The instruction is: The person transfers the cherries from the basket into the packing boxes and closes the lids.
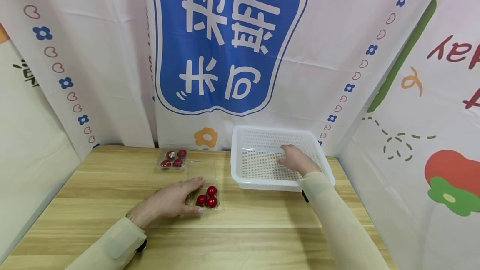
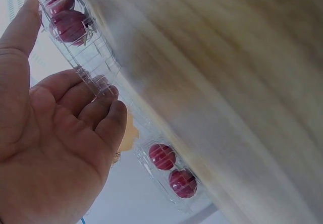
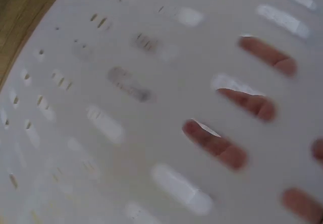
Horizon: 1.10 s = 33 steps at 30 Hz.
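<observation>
My left hand (image 1: 168,199) is at the left side of a clear plastic box (image 1: 193,207), thumb and fingers spread and touching it. Three glossy dark red round fruits (image 1: 211,201) sit in this box, and its clear lid (image 1: 202,169) lies folded back. In the left wrist view the fingertips show at the clear plastic, below two of the fruits (image 2: 70,26). My right hand (image 1: 298,160) reaches down inside a white slotted plastic basket (image 1: 237,157). Parts of its fingers (image 3: 217,144) show through the slots in the right wrist view; I cannot tell whether it holds anything.
A second clear box (image 1: 159,166) with several dark red fruits stands behind the first, to the left. The wooden table (image 1: 225,241) ends at a printed cloth (image 1: 123,124) at the back. Another cloth (image 1: 397,186) hangs along the right side.
</observation>
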### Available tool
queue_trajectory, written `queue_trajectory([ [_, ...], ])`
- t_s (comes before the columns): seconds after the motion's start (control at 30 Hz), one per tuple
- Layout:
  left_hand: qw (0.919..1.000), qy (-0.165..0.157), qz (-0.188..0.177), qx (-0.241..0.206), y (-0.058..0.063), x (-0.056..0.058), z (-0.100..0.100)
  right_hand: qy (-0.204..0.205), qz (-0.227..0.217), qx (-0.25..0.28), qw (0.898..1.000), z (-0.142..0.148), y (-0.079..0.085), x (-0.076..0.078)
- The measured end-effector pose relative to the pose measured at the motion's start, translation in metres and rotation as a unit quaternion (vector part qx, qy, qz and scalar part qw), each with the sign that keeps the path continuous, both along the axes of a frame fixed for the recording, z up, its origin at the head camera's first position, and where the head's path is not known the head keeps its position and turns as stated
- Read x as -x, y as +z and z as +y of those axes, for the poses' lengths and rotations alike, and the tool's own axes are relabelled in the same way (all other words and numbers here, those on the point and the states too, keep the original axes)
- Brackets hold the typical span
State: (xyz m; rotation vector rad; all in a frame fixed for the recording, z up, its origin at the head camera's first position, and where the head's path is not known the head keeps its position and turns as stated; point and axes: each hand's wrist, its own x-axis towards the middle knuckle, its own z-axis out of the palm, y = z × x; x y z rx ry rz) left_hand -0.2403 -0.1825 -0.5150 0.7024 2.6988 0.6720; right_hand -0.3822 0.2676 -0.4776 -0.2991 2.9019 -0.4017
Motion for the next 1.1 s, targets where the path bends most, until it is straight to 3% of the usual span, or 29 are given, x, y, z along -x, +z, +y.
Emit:
queue_trajectory([
  [0.17, 1.0000, -0.001, 0.002, 0.000, -0.001, 0.001, 0.000, -0.004, -0.010, -0.004, 1.000, 0.006, -0.005, 0.002],
  [0.4, 1.0000, -0.002, 0.001, -0.001, 0.000, 0.001, 0.000, -0.038, -0.044, -0.001, 0.998, -0.002, 0.010, -0.019],
  [0.57, 1.0000, -0.003, 0.001, -0.001, 0.000, 0.000, 0.000, -0.039, -0.063, -0.020, 0.997, 0.000, 0.008, -0.016],
  [1.1, 1.0000, -0.003, 0.000, -0.003, -0.001, 0.000, 0.000, -0.007, -0.032, -0.037, 0.999, 0.002, 0.009, -0.018],
])
